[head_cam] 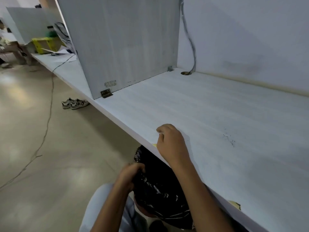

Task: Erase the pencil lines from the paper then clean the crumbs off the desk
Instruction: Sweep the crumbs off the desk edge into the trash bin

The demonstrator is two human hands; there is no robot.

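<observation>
Crumbs (229, 138) are scattered as dark specks near the desk's (184, 101) front edge. Being light and loose, they are best swept, not pinched. The right grip (170, 143) is clenched at that edge, apparently empty. The left grip (132, 173) grasps a black bag (158, 190) below.

White, faintly grained desk (184, 101) carries dark crumb specks (229, 139); glossy black bag (157, 190); black-and-white sneakers (75, 103).

Desk (200, 106) open across its middle, divider panel (120, 44) walling left, wall (242, 39) behind, cable (190, 42) in far corner
</observation>
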